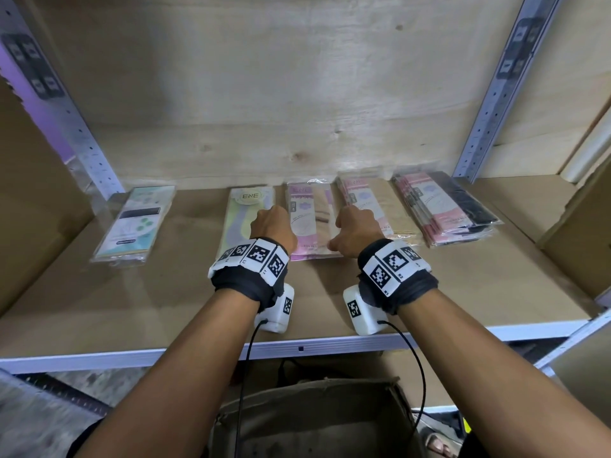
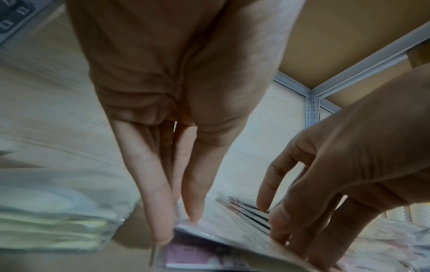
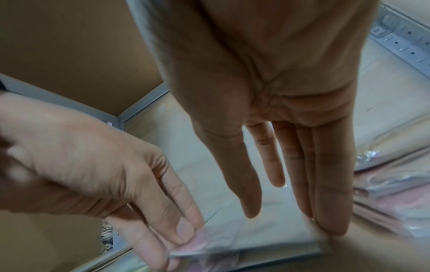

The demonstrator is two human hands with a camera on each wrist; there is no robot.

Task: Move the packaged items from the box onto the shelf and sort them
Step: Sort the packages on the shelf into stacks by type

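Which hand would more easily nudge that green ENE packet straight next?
Probably the left hand: it pinches the pink packet at its left edge, beside the green ENE packet; the right hand sits farther off.

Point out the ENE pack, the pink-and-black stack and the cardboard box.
Pale-green ENE-labelled plastic pack (image 1: 253, 195): head view, round label.
Stack of pink-labelled plastic packs with black contents (image 1: 469, 200): head view, black part.
Brown cardboard box (image 1: 314, 418): head view, upper flap.
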